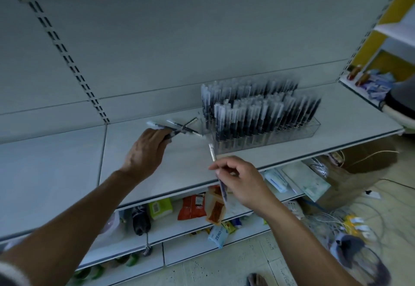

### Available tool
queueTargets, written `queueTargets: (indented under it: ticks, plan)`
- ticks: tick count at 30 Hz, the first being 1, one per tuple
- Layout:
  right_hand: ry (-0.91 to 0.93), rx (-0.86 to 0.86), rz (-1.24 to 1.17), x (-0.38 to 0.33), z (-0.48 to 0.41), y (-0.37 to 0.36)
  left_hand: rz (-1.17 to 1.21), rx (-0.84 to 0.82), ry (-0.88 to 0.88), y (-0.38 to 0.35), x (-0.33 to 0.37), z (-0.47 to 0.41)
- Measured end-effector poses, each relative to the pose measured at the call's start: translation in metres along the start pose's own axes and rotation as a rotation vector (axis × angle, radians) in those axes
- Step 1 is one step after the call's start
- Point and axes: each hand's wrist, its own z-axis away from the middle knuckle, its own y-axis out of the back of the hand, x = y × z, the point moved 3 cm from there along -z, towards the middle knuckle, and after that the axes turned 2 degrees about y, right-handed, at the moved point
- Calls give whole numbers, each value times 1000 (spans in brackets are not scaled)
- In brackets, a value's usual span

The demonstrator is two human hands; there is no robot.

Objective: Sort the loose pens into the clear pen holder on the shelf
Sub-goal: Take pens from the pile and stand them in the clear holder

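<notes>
The pale grey metal shelf [179, 166] runs wide across in front of the person. Toward its right stands the long clear plastic pen holder [312, 126], packed with upright rows of dark-barrelled stocked pens [258, 110]. Underneath, a lower shelf [179, 229] carries snack packets, among them a crinkled orange packet [193, 206].

The left hand [146, 151] reaches out over the upper shelf. Its fingers curl round the near ends of a small crossed heap of loose pens [179, 126], which lies on the shelf just left of the pen holder. The right hand [242, 180] hovers at the shelf's front edge, thumb and fingers pinched tight on a single pen [212, 153] with a dark barrel and pale cap. It tilts cap end up, and the cap sits just beside the holder's front left corner.
</notes>
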Motion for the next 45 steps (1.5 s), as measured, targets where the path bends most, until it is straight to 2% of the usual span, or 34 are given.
queueTargets:
  ticks: [3, 5, 8, 11, 14, 17, 21, 28, 33, 39, 42, 45]
  plan:
    - [-54, 48, -273, 9, 19, 20, 182, 70, 97, 6, 31, 10]
    - [-72, 45, -399, 15, 28, 38, 383, 95, 199, 5, 59, 18]
    - [-26, -2, -433, 23, 35, 70, 643, 58, 319, -11, 104, 25]
    - [23, 31, -442, 29, 35, 105, 729, -12, 379, -38, 145, 27]
    - [6, 182, -305, 37, 27, 143, 830, -11, 444, -59, 180, 21]
    - [12, 241, -3, 45, 6, 177, 880, -10, 562, -74, 210, 17]
    - [165, 349, 134, 43, -33, 205, 896, 37, 668, -86, 236, 14]
    - [313, 280, 406, 46, -70, 202, 937, 118, 817, -94, 252, 19]
    - [244, 108, 637, 54, -81, 183, 997, 123, 885, -92, 254, 22]
    - [147, 109, 650, 57, -80, 180, 1025, 84, 885, -84, 251, 22]
    - [116, 102, 575, 55, -69, 179, 1015, 42, 859, -81, 250, 16]
    - [180, 269, 419, 50, -35, 182, 1040, 32, 828, -79, 251, 6]
